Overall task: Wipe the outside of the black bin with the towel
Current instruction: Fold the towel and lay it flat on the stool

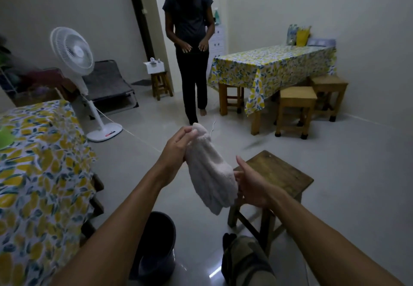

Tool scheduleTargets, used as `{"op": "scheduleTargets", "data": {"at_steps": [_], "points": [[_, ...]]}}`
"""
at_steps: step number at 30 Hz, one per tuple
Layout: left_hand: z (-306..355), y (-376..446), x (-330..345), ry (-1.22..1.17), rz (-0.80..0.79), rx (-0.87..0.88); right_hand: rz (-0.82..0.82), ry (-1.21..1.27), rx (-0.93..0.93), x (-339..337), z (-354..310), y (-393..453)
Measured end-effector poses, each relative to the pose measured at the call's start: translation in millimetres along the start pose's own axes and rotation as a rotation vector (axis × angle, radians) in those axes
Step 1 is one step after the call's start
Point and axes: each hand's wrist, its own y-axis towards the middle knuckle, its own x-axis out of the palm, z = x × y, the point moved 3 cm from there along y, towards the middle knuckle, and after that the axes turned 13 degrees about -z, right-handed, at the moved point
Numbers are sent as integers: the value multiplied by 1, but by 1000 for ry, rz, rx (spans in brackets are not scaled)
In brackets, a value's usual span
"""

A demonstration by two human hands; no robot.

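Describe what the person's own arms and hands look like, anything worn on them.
Both forearms are bare as far as the frame shows: no sleeves in view. The left hand and right hand wear no gloves, and no watch, bracelet or ring is visible. No markings stand out in the dim light.

Place: a room in a home, I'd say, a plain living and eating room.
Walls: bare and pale, with a dark doorway (pixel 138 17) at the back.
Floor: smooth grey tiles (pixel 357 174).
Tables: two, one far right (pixel 268 62) and one at my left (pixel 40 162), both under lemon-print cloths.
Stools: small wooden ones, some beside the far table (pixel 297 106), one just by me (pixel 274 174).
Fan: a white standing fan (pixel 72 51), its cord across the floor.
Cot: a dark folding bed (pixel 109 84) against the wall.
Company: a barefoot person (pixel 190 39) stands in front of me.
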Motion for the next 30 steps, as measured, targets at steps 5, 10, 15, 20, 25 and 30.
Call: {"op": "scheduleTargets", "data": {"at_steps": [5,10,15,20,25,30], "points": [[-7,16,24,-75,-113,-42,-4,-330,93,-5,1,-17],[-15,27,27,20,-105,-110,75,-321,53,-39,9,-15],[-34,36,14,126,-23,-120,279,-299,-57,-62,1,-37],[-64,59,11,75,118,-183,586,-570,-213,-83,-19,-72],[-91,90,30,39,142,-195,743,-899,-214,-87,-23,-106],[-127,125,43,68,102,-227,658,-940,-175,-105,-12,-105]]}}
